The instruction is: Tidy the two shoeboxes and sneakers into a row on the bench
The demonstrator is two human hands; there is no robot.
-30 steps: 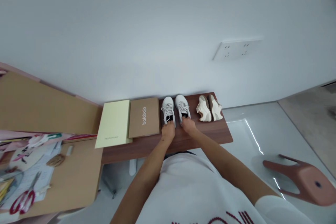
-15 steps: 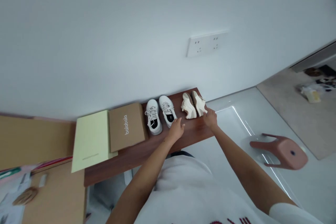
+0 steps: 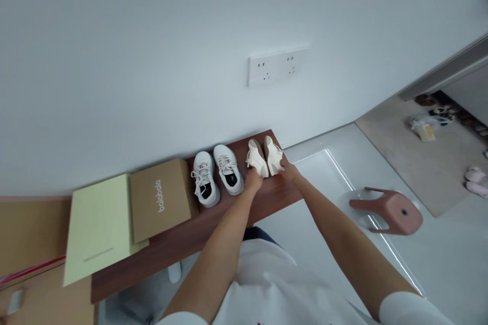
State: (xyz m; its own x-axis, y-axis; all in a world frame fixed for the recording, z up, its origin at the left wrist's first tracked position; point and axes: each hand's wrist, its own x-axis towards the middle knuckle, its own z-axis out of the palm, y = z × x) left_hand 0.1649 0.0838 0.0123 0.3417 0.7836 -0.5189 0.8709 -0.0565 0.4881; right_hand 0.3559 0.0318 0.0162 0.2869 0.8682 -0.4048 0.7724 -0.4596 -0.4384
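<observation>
Cream-coloured sneakers with brown soles (image 3: 273,156) lie on their sides as a pair, soles facing each other, near the right end of a long reddish-brown wooden tabletop (image 3: 275,196) set against a pale wall (image 3: 160,56). The left hand (image 3: 253,180) is at the near end of the left shoe of the pair, fingers bent around it; the right hand (image 3: 288,169) is at the near end of the right shoe. Both hands touch the shoes, but their fingertips are partly hidden, so I cannot tell whether either one is pinching firmly. Just left of the pair, white lace-up sneakers with dark insides (image 3: 202,175) stand upright, toes toward the wall. Beside them sits a flat brown cardboard box printed "balabala" (image 3: 162,200), and next to it a pale yellow-green box (image 3: 97,228).
</observation>
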